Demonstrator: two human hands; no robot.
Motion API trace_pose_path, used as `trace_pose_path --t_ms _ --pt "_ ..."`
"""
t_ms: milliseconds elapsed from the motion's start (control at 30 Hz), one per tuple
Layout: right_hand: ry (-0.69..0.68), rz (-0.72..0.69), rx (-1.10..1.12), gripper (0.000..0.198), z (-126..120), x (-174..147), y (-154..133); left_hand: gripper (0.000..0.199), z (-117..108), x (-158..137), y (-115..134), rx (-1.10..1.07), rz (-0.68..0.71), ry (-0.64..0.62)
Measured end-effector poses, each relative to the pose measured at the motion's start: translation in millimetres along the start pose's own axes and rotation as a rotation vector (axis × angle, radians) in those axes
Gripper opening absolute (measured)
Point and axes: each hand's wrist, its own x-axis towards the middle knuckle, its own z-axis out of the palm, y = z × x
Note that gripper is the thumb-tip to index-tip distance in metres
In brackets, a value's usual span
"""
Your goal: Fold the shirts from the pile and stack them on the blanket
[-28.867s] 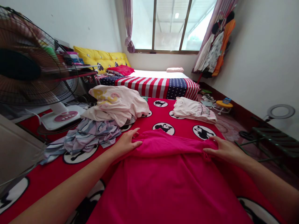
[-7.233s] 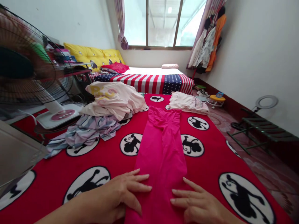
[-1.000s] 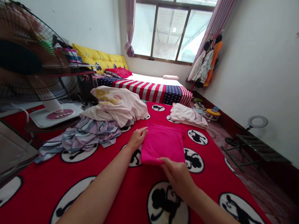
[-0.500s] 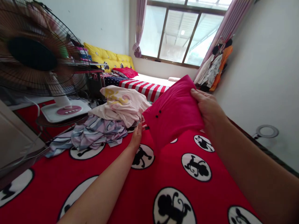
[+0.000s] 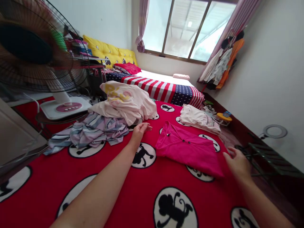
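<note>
A folded bright pink garment with small dark buttons lies flat on the red blanket, which is printed with black monkeys in white circles. Just off its right edge is my right hand, open and holding nothing. To the garment's left, my left hand hovers over the blanket with its fingers stretched out and nothing in them. That hand is close to a heap made of a cream printed shirt and a striped grey-lilac cloth. Behind the pink garment lies a folded pale shirt.
At the left a fan with blurred blades stands on a small table. Beyond the blanket is a bed with a flag-patterned cover. A dark rack and a ring light are at the right; clothes hang by the window.
The pink garment has gone from my raised right hand down onto the blanket. My right hand has let go and moved right and down. The folded pale shirt has come into view.
</note>
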Motion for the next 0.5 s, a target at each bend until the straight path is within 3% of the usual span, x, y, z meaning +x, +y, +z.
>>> trace_pose_path --t_ms 100,167,233,300,400,500 --pt "-0.064 -0.246 -0.011 0.026 11.8 -15.9 -1.4 0.038 5.2 -8.7 5.6 0.084 -0.005 -0.13" --pt "-0.261 -0.436 0.118 0.022 31.6 -35.4 -19.2 0.035 6.3 -15.9 12.4 0.194 -0.045 -0.343" --pt "-0.427 -0.54 0.247 0.018 54.9 -58.7 -40.0 0.031 5.7 -21.6 19.3 0.332 -0.09 -0.585" --pt "-0.558 -0.569 0.318 0.016 75.1 -79.9 -55.6 0.032 4.6 -24.3 24.0 0.458 -0.115 -0.741" --pt "-0.68 -0.546 0.333 0.015 91.0 -97.9 -62.5 0.033 4.5 -23.9 25.5 0.547 -0.082 -0.821" --pt "-0.724 -0.519 0.387 0.012 91.4 -98.9 -58.0 0.028 4.4 -21.3 24.3 0.538 -0.052 -0.853"
